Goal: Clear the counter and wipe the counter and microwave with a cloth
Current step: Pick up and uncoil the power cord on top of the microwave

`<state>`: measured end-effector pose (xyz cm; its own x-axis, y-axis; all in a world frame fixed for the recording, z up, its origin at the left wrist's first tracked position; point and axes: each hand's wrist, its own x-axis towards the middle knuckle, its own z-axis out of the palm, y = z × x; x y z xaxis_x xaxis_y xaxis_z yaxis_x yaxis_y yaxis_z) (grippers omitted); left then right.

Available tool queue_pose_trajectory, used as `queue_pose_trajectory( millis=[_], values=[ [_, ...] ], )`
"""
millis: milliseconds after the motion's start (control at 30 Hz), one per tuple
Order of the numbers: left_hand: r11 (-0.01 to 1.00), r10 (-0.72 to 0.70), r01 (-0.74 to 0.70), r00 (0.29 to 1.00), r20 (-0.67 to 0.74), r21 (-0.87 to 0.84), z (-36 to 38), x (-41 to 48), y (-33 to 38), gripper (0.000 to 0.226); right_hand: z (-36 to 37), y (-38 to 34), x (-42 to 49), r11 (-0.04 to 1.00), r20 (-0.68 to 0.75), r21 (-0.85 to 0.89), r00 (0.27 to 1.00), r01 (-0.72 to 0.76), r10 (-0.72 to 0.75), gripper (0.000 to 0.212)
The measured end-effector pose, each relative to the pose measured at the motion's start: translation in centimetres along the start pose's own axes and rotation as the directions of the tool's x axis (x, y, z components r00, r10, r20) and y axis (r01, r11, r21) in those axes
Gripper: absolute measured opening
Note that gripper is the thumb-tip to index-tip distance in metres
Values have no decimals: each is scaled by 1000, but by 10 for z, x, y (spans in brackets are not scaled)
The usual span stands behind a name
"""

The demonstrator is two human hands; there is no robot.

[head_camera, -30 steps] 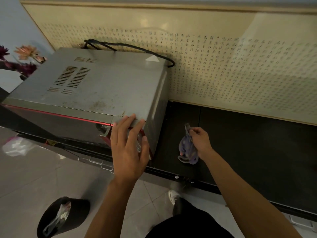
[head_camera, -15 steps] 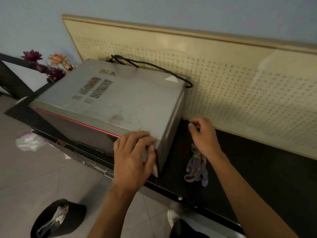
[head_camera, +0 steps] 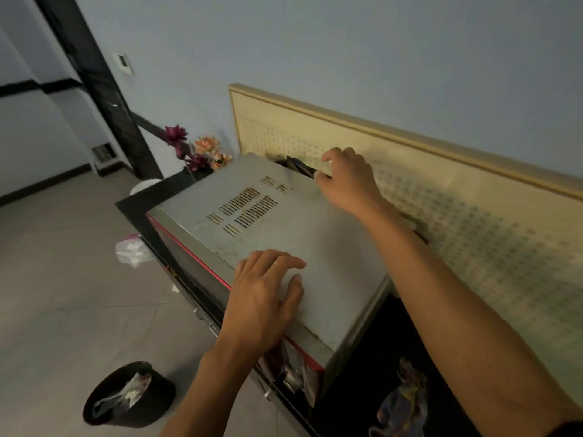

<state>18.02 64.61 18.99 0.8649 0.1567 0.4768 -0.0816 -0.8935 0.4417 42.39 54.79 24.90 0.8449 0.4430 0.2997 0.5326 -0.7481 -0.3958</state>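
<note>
The microwave (head_camera: pixel 315 247) sits on the black counter (head_camera: pixel 138 203), its grey top with rows of vent slots facing the camera and its red-trimmed front turned to the left, towards the floor. The left hand (head_camera: pixel 265 298) rests on the near front edge of the top, fingers lightly spread and laid on the metal, holding nothing. The right hand (head_camera: pixel 347 181) reaches across to the rear edge, where the black cord (head_camera: pixel 296 164) lies bunched at the back. Thumb and fingers appear to pinch the cord, though blur there makes the grip hard to read. The cloth (head_camera: pixel 403 402) lies crumpled on the counter just beside the microwave's right side, under the right forearm, with neither hand on it. Behind the microwave a framed panel (head_camera: pixel 473 231) covered in rows of small characters leans against the blue wall. Flowers (head_camera: pixel 198 149) stand past the far end of the microwave. On the tiled floor are a dark bin (head_camera: pixel 126 395) with a liner inside and, farther off, a plastic bag (head_camera: pixel 131 252) close to the counter's base.
</note>
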Motion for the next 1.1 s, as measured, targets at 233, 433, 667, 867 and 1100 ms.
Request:
queue_pose_trajectory(
  millis=[233, 433, 667, 867, 1100],
  values=[
    [993, -114, 114, 993, 16, -7, -4, 18, -1, 28, 42, -2, 63, 981, 222, -193, 975, 17, 26, 31],
    [977, -185, 180, 982, -34, -111, -4, 19, -1, 26, 34, 10, 57, 999, 99, -39, 995, -26, 30, 31],
    [958, -198, 170, 975, -101, -232, 1, 43, 22, 28, -40, 30, -24, 950, -99, 311, 995, 25, 6, 24],
    [951, -149, 101, 978, -145, -291, 15, 60, 64, 53, -89, 59, -144, 862, -188, 504, 981, 51, 52, 20],
    [906, 113, -84, 993, 44, -416, 46, 55, 110, 58, -94, 103, -271, 823, -244, 567, 962, 37, 125, 24]
  ],
)
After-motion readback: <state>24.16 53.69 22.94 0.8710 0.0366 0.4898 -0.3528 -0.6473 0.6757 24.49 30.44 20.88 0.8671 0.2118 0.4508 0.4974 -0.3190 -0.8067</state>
